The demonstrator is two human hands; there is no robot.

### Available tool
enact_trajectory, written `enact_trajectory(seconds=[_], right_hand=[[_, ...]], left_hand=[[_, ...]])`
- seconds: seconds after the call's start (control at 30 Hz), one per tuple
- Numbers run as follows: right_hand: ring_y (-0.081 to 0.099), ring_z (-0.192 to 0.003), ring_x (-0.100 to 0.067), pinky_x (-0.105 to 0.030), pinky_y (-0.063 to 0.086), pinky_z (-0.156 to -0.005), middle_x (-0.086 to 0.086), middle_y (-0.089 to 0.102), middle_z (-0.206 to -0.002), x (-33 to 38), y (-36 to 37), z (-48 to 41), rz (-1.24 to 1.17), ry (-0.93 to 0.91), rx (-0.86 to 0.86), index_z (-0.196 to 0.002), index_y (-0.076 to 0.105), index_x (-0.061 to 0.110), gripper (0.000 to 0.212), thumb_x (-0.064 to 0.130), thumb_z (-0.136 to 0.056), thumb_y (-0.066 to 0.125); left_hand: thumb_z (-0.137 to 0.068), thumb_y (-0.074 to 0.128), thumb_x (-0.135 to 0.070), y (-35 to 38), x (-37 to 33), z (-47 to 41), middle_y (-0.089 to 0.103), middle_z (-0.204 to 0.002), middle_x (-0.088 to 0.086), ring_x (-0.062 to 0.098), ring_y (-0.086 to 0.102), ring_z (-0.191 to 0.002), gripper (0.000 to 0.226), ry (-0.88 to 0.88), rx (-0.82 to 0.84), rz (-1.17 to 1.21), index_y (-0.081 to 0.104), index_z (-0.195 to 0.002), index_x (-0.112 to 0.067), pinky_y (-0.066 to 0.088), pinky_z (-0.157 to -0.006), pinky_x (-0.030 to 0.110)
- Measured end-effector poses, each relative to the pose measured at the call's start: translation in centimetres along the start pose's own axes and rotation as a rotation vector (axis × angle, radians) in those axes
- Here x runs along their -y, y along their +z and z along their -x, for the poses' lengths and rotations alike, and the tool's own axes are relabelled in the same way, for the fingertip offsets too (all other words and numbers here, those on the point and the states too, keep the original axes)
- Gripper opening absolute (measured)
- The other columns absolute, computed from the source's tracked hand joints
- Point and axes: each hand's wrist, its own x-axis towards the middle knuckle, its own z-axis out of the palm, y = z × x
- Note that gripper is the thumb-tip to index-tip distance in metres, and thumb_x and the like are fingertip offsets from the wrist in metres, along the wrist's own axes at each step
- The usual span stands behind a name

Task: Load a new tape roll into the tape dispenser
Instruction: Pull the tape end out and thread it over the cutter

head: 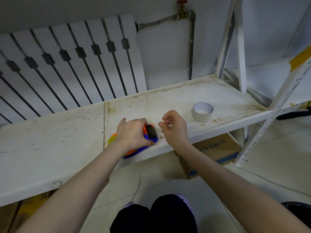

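The left hand (133, 133) lies over the tape dispenser (148, 137) and clasps it from above, fingers wrapped round the body — it holds the dispenser down on the near edge of the white shelf (50, 140). The dispenser is blue and orange, with a dark toothed blade end showing just right of the knuckles and a yellowish part poking out at the left of the wrist. Its near end overhangs the shelf's front lip a little.

The right hand (175, 126) hovers just right of the blade end, fingers loosely curled with thumb and forefinger near each other — whether anything thin is pinched between them cannot be told. It does not touch the dispenser.

The tape roll (202, 112), pale with a white core, stands flat on the shelf to the right and a little farther back, apart from both hands.

A cardboard box (217, 153) sits on the floor under the shelf, and a radiator (70, 64) stands against the far wall
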Motion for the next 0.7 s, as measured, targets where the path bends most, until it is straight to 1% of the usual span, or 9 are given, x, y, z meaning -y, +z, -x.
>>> enact_trajectory(seconds=[0.1, 0.17, 0.23, 0.3, 0.4, 0.53, 0.6, 0.7], right_hand=[[0.047, -0.068, -0.007, -0.038, 0.057, -0.076, 0.008, 0.047, -0.075, 0.8, -0.7, -0.1, 0.015, -0.03, -0.004, -0.086, 0.052, 0.016, 0.017, 0.003, -0.084, 0.062], [0.047, -0.068, -0.008, -0.042, 0.057, -0.076, 0.007, 0.047, -0.074, 1.3, -1.0, -0.3, 0.008, -0.036, -0.004, -0.085, 0.052, 0.016, 0.018, 0.003, -0.083, 0.064], [0.048, -0.07, -0.009, -0.045, 0.057, -0.076, 0.007, 0.047, -0.074, 1.8, -1.4, -0.5, -0.004, -0.046, -0.007, -0.084, 0.052, 0.016, 0.018, 0.003, -0.082, 0.065], [0.048, -0.07, -0.009, -0.047, 0.057, -0.075, 0.007, 0.047, -0.074, 2.4, -1.6, -0.6, -0.011, -0.065, -0.003, -0.084, 0.052, 0.016, 0.019, 0.002, -0.082, 0.065], [0.048, -0.071, -0.009, -0.046, 0.058, -0.075, 0.007, 0.047, -0.074, 3.3, -2.0, -0.7, 0.012, -0.101, 0.011, -0.083, 0.051, 0.017, 0.02, 0.001, -0.082, 0.064], [0.049, -0.072, -0.011, -0.046, 0.058, -0.074, 0.007, 0.047, -0.073, 4.0, -2.2, -0.7, 0.051, -0.14, 0.023, -0.084, 0.052, 0.017, 0.02, 0.001, -0.082, 0.064], [0.049, -0.073, -0.011, -0.047, 0.058, -0.073, 0.007, 0.047, -0.073, 4.2, -2.2, -0.7, 0.051, -0.158, 0.028, -0.084, 0.052, 0.016, 0.019, 0.001, -0.082, 0.064], [0.049, -0.072, -0.011, -0.046, 0.058, -0.073, 0.008, 0.047, -0.073, 4.4, -2.2, -0.7, 0.044, -0.183, 0.031, -0.086, 0.053, 0.014, 0.016, 0.003, -0.082, 0.065]], left_hand=[[-0.058, 0.067, -0.064, 0.0, -0.3, 0.4, 0.067, -0.101, -0.006, 0.021, 0.062, -0.096, 0.064, -0.03, -0.03, 0.06, 0.054, -0.108, -0.027, 0.034, -0.107, 0.046], [-0.06, 0.068, -0.063, 0.0, -0.6, 0.7, 0.067, -0.102, -0.006, 0.019, 0.06, -0.091, 0.063, -0.054, -0.077, 0.139, 0.053, -0.11, -0.028, 0.039, -0.104, 0.045], [-0.06, 0.07, -0.062, 0.0, -0.8, 1.0, 0.066, -0.102, -0.008, 0.015, 0.051, -0.082, 0.063, -0.081, -0.142, 0.227, 0.053, -0.11, -0.029, 0.041, -0.102, 0.045], [-0.058, 0.071, -0.063, 0.0, -0.9, 1.2, 0.064, -0.097, -0.012, 0.012, 0.045, -0.078, 0.062, -0.098, -0.199, 0.28, 0.052, -0.107, -0.031, 0.04, -0.104, 0.046], [-0.055, 0.073, -0.063, 0.0, -1.1, 1.5, 0.062, -0.093, -0.015, 0.011, 0.05, -0.08, 0.06, -0.116, -0.244, 0.336, 0.049, -0.101, -0.032, 0.035, -0.108, 0.047], [-0.057, 0.075, -0.06, -0.1, -1.3, 2.0, 0.052, -0.087, -0.017, 0.013, 0.053, -0.082, 0.058, -0.142, -0.26, 0.388, 0.048, -0.098, -0.031, 0.031, -0.111, 0.047], [-0.058, 0.076, -0.057, -0.2, -1.6, 2.2, 0.051, -0.087, -0.017, 0.011, 0.047, -0.079, 0.056, -0.149, -0.273, 0.413, 0.047, -0.097, -0.03, 0.033, -0.111, 0.047], [-0.06, 0.079, -0.053, -0.6, -2.0, 2.7, 0.048, -0.088, -0.016, 0.01, 0.039, -0.078, 0.056, -0.17, -0.295, 0.453, 0.046, -0.098, -0.028, 0.039, -0.106, 0.047]])
